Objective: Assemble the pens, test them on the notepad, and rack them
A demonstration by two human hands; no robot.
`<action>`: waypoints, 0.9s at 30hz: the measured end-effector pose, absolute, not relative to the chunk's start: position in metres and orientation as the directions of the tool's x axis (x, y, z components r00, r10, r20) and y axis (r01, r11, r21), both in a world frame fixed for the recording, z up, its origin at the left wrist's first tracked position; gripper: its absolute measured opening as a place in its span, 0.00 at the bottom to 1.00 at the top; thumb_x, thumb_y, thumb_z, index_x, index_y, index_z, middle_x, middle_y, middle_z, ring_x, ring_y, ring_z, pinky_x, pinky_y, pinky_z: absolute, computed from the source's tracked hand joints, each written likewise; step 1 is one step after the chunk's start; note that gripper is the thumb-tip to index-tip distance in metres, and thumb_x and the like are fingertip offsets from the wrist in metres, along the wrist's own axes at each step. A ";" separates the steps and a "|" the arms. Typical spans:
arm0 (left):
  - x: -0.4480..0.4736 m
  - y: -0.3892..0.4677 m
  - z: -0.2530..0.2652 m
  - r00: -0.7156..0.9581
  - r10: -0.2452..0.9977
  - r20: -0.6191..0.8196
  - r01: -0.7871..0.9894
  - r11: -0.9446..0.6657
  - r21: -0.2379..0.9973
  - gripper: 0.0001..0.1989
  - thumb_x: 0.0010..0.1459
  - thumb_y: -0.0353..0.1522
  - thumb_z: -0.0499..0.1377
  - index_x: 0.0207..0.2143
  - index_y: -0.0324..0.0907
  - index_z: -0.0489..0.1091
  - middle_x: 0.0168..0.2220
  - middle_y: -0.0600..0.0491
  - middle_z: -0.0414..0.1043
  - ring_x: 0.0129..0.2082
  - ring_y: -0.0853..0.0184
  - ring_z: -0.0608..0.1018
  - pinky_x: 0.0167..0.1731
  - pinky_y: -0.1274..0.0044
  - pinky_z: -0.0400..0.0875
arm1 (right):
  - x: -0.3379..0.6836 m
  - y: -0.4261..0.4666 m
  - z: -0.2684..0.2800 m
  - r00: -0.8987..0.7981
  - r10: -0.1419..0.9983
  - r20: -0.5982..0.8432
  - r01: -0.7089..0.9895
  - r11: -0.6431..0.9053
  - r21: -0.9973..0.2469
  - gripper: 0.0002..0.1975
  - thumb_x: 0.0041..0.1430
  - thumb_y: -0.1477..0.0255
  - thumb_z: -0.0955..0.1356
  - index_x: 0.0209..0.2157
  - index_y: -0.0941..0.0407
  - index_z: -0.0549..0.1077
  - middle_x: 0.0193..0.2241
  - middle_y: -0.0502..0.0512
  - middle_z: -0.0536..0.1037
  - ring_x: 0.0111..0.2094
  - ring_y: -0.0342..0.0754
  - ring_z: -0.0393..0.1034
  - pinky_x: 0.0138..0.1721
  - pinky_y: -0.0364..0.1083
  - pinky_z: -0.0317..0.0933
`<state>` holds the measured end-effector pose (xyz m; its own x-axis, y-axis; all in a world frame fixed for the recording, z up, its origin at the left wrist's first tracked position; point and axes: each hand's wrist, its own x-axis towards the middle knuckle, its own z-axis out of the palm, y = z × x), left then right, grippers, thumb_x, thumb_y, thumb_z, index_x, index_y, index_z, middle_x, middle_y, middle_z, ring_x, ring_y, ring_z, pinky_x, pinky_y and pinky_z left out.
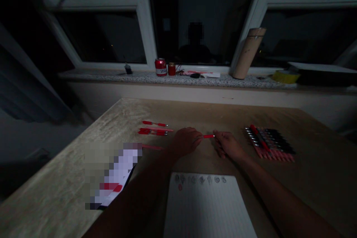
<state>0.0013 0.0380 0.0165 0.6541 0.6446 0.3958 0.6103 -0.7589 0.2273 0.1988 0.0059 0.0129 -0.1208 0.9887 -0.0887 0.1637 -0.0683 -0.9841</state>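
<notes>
**Red pen between both hands, keep it lined up**

So the red pen [208, 136] sits roughly level between the fingers. Left hand [186, 140] is closed around one end; right hand [227, 145] looks pinched on the other, though it's dark. IMO keep both pinches light and in line so the thin barrel doesn't bend or skid.

Just left of the fingers: more red pens [153, 132], no brand I can read. Nearer the body from the fingers, a sheet of lined paper [205, 208] has a row of dark doodles plus one red, no words I can make out. Off right of the fingers, a neat row of pens [272, 143], also unreadable. Way beyond the fingers, a red can [160, 67] has a pale label, maybe starting with "B", rest too tiny.
</notes>
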 end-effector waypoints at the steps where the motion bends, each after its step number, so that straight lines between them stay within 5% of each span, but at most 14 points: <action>1: 0.001 0.038 0.016 0.660 0.639 0.395 0.602 -0.765 0.229 0.14 0.62 0.38 0.49 0.40 0.41 0.71 0.37 0.51 0.74 0.38 0.67 0.73 0.41 0.75 0.65 | 0.199 0.006 0.013 -0.122 0.988 -0.090 0.160 -0.070 -0.985 0.26 0.54 0.49 0.61 0.14 0.53 0.55 0.06 0.42 0.56 0.06 0.39 0.52 0.10 0.40 0.46; 14: 0.002 0.038 0.018 0.651 0.634 0.419 0.589 -0.769 0.248 0.13 0.61 0.38 0.51 0.39 0.41 0.72 0.37 0.51 0.74 0.38 0.67 0.73 0.40 0.76 0.64 | 0.199 0.008 0.008 -0.080 0.993 -0.089 0.060 -0.084 -0.995 0.24 0.53 0.50 0.62 0.16 0.53 0.56 0.06 0.42 0.55 0.06 0.40 0.51 0.09 0.41 0.47; 22: 0.006 0.033 0.024 0.521 0.750 0.407 0.530 -0.658 0.535 0.11 0.57 0.36 0.55 0.36 0.40 0.74 0.31 0.52 0.73 0.30 0.70 0.72 0.33 0.79 0.64 | 0.193 0.003 0.017 -0.047 0.999 0.014 -0.023 0.013 -1.000 0.26 0.54 0.46 0.58 0.19 0.54 0.62 0.11 0.45 0.59 0.11 0.40 0.54 0.13 0.42 0.55; 27: 0.011 0.036 0.022 0.375 0.831 0.410 0.270 -0.521 0.810 0.13 0.54 0.37 0.58 0.33 0.37 0.75 0.30 0.51 0.72 0.27 0.73 0.71 0.28 0.81 0.64 | 0.194 0.000 0.007 -0.078 0.987 0.138 0.206 0.152 -0.967 0.22 0.57 0.51 0.60 0.22 0.55 0.64 0.14 0.45 0.61 0.14 0.40 0.56 0.16 0.41 0.52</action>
